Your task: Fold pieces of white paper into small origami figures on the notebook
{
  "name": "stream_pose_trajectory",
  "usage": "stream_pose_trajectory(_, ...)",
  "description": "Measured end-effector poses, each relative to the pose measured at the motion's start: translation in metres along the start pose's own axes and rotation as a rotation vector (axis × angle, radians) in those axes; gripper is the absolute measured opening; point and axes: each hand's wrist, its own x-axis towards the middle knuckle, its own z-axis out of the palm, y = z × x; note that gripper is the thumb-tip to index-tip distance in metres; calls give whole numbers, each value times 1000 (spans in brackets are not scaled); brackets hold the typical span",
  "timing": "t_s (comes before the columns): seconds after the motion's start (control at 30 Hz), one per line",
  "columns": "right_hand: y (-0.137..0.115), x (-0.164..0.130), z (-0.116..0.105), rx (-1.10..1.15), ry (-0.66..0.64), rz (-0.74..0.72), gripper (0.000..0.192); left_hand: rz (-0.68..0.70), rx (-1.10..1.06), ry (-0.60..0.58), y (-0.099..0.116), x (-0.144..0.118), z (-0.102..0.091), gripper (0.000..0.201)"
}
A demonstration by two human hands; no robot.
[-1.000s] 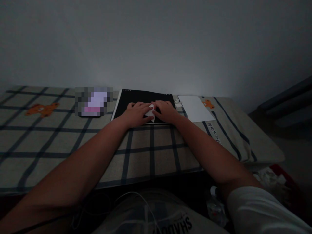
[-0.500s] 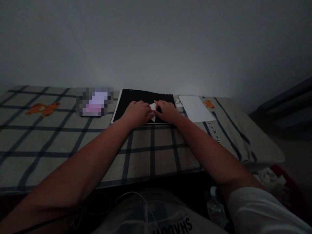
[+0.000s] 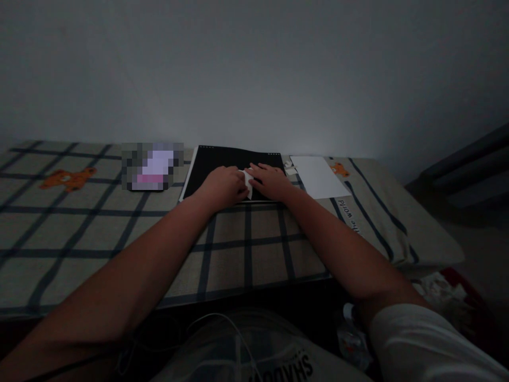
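A small folded piece of white paper [image 3: 248, 183] lies on a black board [image 3: 222, 161] at the far side of the checked cloth surface. My left hand [image 3: 221, 184] presses on the paper's left part and my right hand [image 3: 272, 181] on its right part. Both hands have their fingers down on the paper, and only a narrow strip of it shows between them. The scene is dim.
A white sheet [image 3: 318, 176] lies right of the black board, with small paper scraps [image 3: 289, 167] beside it. A blurred-out object [image 3: 151, 166] sits left of the board. The checked cloth [image 3: 99, 228] has orange bear prints. A wall rises behind; clutter lies low right.
My hands have drawn closer together over the paper, so less white shows between them than a second ago. The paper looks folded narrower.
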Motion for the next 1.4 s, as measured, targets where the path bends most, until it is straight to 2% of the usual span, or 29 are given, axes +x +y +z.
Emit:
stream_pose_trajectory(0.23, -1, 0, 0, -16, 13, -2, 53, 33, -25, 14, -3, -1, 1, 37)
stream_pose_trajectory(0.33, 0, -1, 0, -31, 27, -24, 52, -55, -27, 56, -4, 1, 7, 41)
stream_pose_trajectory(0.43, 0, -2, 0, -40, 37, -37, 51, -92, -37, 40, -7, 3, 14, 43)
stream_pose_trajectory(0.7, -3, -6, 0, -39, 79, -28, 53, -70, -97, 32, -13, 3, 24, 52)
stream_pose_trajectory(0.83, -4, -8, -3, -47, 117, -58, 47, -53, -110, 47, -13, 4, 27, 52)
stream_pose_trajectory(1.1, -2, -6, -2, -41, 78, -19, 48, -17, -69, 43, -14, 3, 20, 40)
stream_pose_trajectory(1.4, -3, -8, -3, -57, 55, -17, 51, 26, -154, 13, -19, 3, 14, 39)
